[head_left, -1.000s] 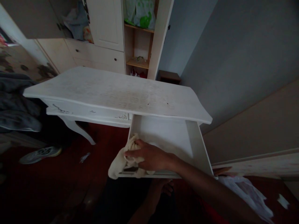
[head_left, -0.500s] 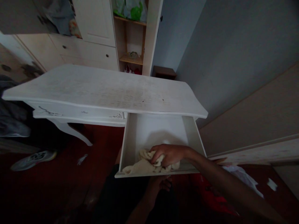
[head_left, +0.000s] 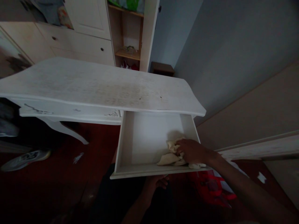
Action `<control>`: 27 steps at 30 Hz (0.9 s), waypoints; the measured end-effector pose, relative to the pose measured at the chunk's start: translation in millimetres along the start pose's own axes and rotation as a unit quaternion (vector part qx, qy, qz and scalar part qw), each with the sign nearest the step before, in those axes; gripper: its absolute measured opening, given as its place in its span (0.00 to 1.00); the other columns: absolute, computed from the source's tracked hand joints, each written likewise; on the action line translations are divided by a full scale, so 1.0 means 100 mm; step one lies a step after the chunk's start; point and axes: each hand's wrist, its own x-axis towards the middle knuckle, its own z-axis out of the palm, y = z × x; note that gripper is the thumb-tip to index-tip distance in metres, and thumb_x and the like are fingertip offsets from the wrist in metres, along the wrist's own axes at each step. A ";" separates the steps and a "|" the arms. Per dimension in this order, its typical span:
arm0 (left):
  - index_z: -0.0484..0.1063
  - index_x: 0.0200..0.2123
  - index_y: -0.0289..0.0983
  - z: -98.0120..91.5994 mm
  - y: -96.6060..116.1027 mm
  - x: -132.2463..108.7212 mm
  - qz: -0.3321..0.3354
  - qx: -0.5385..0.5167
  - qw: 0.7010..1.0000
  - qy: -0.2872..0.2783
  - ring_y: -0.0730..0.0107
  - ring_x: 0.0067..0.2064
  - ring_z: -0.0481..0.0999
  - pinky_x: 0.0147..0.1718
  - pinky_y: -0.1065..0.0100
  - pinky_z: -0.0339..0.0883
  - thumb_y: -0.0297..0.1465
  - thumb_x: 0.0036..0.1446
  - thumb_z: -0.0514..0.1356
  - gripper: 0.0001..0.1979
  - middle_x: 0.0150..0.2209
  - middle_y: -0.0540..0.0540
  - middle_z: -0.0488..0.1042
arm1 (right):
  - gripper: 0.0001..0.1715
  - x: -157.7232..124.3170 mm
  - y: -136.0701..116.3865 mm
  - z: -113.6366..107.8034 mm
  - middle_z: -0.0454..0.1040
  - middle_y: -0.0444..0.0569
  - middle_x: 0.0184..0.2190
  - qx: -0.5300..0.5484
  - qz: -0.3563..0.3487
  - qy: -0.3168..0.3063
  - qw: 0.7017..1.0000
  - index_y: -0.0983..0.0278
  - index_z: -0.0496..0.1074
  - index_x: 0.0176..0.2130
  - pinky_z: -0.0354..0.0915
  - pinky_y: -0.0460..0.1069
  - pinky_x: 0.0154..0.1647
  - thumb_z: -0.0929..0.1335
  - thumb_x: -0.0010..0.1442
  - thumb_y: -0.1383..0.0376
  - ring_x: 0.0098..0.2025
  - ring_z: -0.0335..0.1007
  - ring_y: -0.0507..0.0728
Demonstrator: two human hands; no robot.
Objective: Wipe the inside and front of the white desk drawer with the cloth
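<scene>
Far left: a shoe (head_left: 28,159) on the dark red floor, well apart from my work. Next, the white desk (head_left: 70,84), its top marked with grey smudges. Its drawer (head_left: 144,133) stands pulled out towards me, which I judge gives my arm room to reach in from above. My left hand (head_left: 157,183) is low, just beneath the drawer front, fingers curled; perhaps there to steady it, though I cannot tell whether it touches or grips anything. Cream cloth (head_left: 169,159) lies inside the drawer, bunched at the near right corner, against the front wall. My right hand (head_left: 192,151) is closed over it from above, fingers narrowed into the folds; bunching probably keeps a thick pad under the palm. Farther right, below the drawer: a red bag (head_left: 211,186).
</scene>
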 end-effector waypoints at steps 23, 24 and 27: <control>0.77 0.28 0.31 0.01 0.03 0.01 -0.007 -0.005 1.000 0.000 0.67 0.26 0.73 0.26 0.65 0.65 0.44 0.33 0.71 0.23 0.28 0.40 0.78 | 0.30 1.56 -0.51 -0.19 0.62 0.70 0.56 0.011 0.244 0.288 0.926 0.70 0.58 0.61 0.64 0.64 0.53 0.62 0.65 0.57 0.60 0.59 0.72; 0.77 0.27 0.31 0.02 0.05 0.00 -0.004 -0.005 1.000 0.002 0.67 0.26 0.73 0.26 0.66 0.65 0.44 0.33 0.71 0.23 0.28 0.40 0.78 | 0.31 1.59 -0.57 -0.19 0.61 0.71 0.58 0.012 0.239 0.288 0.927 0.70 0.56 0.62 0.63 0.64 0.54 0.61 0.65 0.57 0.61 0.56 0.73; 0.77 0.27 0.31 0.05 0.10 -0.04 0.002 0.002 1.000 0.009 0.67 0.27 0.73 0.27 0.65 0.65 0.44 0.34 0.70 0.22 0.27 0.40 0.78 | 0.34 1.66 -0.76 -0.18 0.56 0.70 0.62 0.020 0.184 0.289 0.939 0.69 0.52 0.65 0.60 0.65 0.57 0.61 0.65 0.59 0.64 0.51 0.72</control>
